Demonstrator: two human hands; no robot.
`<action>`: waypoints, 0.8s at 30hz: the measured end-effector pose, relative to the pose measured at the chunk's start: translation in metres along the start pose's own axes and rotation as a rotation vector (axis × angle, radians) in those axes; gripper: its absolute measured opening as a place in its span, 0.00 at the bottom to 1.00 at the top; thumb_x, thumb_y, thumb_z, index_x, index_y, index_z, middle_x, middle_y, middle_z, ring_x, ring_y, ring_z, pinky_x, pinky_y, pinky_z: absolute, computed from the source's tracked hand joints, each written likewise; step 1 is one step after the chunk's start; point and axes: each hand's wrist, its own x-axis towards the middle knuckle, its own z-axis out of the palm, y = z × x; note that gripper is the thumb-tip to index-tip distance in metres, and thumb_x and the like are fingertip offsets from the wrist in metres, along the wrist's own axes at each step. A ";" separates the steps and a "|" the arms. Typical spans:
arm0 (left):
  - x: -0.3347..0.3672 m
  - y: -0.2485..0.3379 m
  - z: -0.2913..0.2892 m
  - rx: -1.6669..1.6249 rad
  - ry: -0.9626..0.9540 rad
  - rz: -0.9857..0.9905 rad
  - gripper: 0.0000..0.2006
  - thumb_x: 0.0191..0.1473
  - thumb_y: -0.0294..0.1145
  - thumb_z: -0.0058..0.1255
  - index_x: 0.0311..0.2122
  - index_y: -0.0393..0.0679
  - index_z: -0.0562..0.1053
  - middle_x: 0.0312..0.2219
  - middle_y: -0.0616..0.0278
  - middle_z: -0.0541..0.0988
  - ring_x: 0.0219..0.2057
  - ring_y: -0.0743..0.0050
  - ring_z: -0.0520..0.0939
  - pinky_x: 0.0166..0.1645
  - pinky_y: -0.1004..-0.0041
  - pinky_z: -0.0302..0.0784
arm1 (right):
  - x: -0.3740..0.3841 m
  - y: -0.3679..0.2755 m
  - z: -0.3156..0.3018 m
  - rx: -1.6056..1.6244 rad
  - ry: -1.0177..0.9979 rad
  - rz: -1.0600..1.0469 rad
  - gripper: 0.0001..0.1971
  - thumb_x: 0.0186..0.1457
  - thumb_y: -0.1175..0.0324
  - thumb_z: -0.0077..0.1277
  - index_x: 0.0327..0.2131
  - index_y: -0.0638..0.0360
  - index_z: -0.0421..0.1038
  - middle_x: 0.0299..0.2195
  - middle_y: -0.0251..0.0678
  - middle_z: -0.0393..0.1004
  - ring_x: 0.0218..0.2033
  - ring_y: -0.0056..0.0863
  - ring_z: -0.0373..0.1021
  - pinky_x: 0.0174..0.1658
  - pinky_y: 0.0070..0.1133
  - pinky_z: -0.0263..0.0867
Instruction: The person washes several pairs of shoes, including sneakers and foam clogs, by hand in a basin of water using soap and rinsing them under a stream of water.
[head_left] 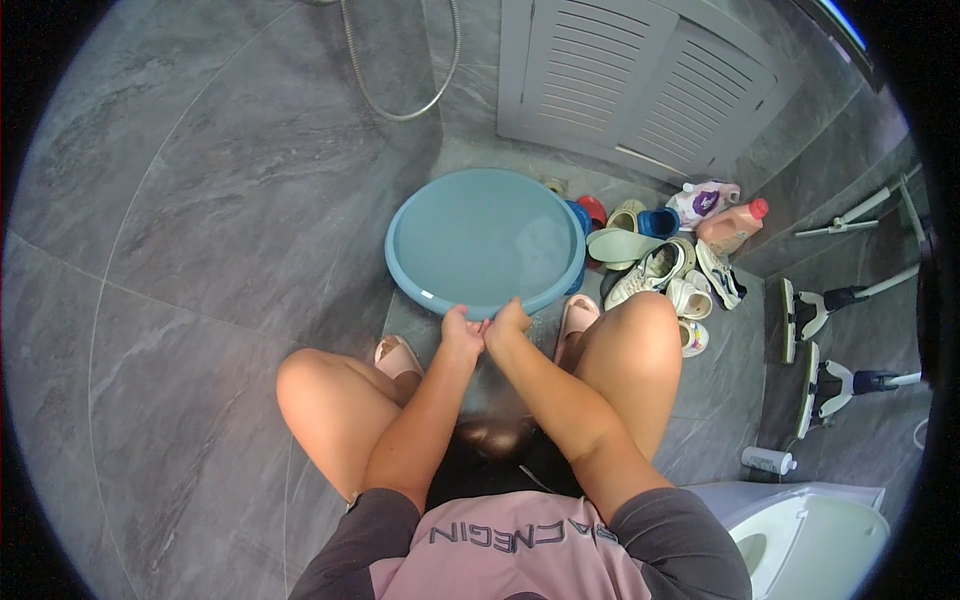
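A wide round blue basin (392, 250) is in front of me, with a small white label on its near rim. Its inside looks smooth and greyish blue; whether there is water in it, I cannot make out. My left hand (463, 330) and my right hand (506, 327) meet close together at its near edge. Both thumbs point toward the rim, and the fingers curl in beneath it, partly hidden. Both hands appear closed on the rim. On either side, my feet are in pink slippers (400, 357).
Several shoes and slippers (660, 270) crowd the basin's right side, beside a pink bottle (732, 230) and a purple-white bag (703, 203). Mops (825, 390) line the right wall. A white bottle (768, 460) lies by the toilet (810, 545). Above hangs a shower hose (400, 115).
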 end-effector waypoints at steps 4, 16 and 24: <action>-0.003 0.006 -0.001 -0.004 -0.071 0.009 0.20 0.51 0.38 0.36 0.49 0.42 0.60 0.46 0.55 0.69 0.44 0.61 0.71 0.39 0.72 0.68 | -0.004 0.001 0.001 -0.002 -0.058 0.037 0.19 0.49 0.65 0.44 0.43 0.68 0.65 0.43 0.42 0.68 0.36 0.34 0.66 0.29 0.30 0.65; -0.021 0.010 0.013 0.032 -0.070 0.028 0.22 0.50 0.37 0.37 0.50 0.40 0.59 0.49 0.55 0.65 0.47 0.61 0.68 0.41 0.73 0.66 | -0.002 -0.002 0.003 0.042 -0.088 0.010 0.18 0.49 0.64 0.44 0.43 0.63 0.64 0.41 0.40 0.68 0.33 0.33 0.65 0.22 0.27 0.61; -0.020 0.013 0.015 0.026 -0.060 0.018 0.21 0.49 0.37 0.38 0.50 0.42 0.60 0.49 0.55 0.65 0.46 0.63 0.68 0.40 0.71 0.67 | -0.003 -0.006 0.006 0.023 -0.088 -0.010 0.18 0.49 0.64 0.44 0.41 0.66 0.64 0.37 0.42 0.69 0.27 0.31 0.65 0.19 0.25 0.59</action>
